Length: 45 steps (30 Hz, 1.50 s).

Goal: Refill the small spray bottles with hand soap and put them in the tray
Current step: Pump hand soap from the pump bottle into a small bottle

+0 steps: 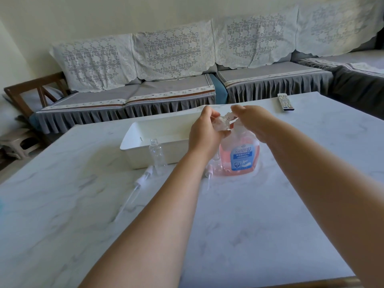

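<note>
My left hand (204,134) grips 1 small spray bottle (221,123) under the spout of the soap bottle (241,156) on the bench (249,204); my right hand (252,121) curls over the pump. If the mouth drifts, soap spills. The tray (133,140) waits behind.

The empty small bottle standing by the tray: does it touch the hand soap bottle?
Apart. The head view shows the empty small bottle left of the left forearm and the hand soap bottle right of it.

Two small bottles (157,151) (220,123), one soap bottle (241,156), one tray (133,140), two spray caps (143,177) (209,170).
</note>
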Each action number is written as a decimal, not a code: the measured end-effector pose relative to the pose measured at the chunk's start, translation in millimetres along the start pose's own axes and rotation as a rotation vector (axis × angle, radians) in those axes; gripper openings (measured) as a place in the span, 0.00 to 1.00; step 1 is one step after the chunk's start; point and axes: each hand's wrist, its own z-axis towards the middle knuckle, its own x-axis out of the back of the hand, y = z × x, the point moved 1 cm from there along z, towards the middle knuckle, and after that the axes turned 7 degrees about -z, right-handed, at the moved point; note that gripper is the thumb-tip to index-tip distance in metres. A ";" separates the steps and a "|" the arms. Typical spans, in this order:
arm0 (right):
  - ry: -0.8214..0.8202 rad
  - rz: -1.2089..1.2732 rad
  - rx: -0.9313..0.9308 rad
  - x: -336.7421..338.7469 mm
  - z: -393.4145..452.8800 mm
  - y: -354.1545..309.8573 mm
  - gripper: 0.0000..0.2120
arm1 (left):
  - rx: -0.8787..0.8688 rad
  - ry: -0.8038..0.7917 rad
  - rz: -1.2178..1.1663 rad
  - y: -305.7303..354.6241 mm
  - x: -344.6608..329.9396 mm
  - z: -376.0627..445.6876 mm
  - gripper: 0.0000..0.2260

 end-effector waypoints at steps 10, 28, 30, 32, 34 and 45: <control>0.038 0.023 -0.072 2.7 0.2 -9.6 0.19 | -0.018 0.014 -0.010 4.0 2.5 3.9 0.18; 0.008 0.086 -0.069 7.3 -7.1 -11.1 0.14 | -0.033 0.010 0.009 0.3 2.3 5.6 0.18; 0.013 0.082 -0.076 5.9 -8.0 -12.4 0.13 | -0.035 0.014 -0.002 -0.9 2.8 6.3 0.18; 0.018 0.065 -0.077 3.9 -7.5 -13.1 0.13 | -0.030 0.013 -0.002 -2.1 2.8 6.9 0.19; 0.020 0.023 -0.056 2.4 -6.4 -13.8 0.13 | -0.021 0.007 -0.004 -3.3 2.9 6.9 0.19; 0.010 -0.039 -0.009 0.1 -11.4 -7.4 0.13 | 0.020 -0.022 -0.053 -10.1 0.3 3.2 0.18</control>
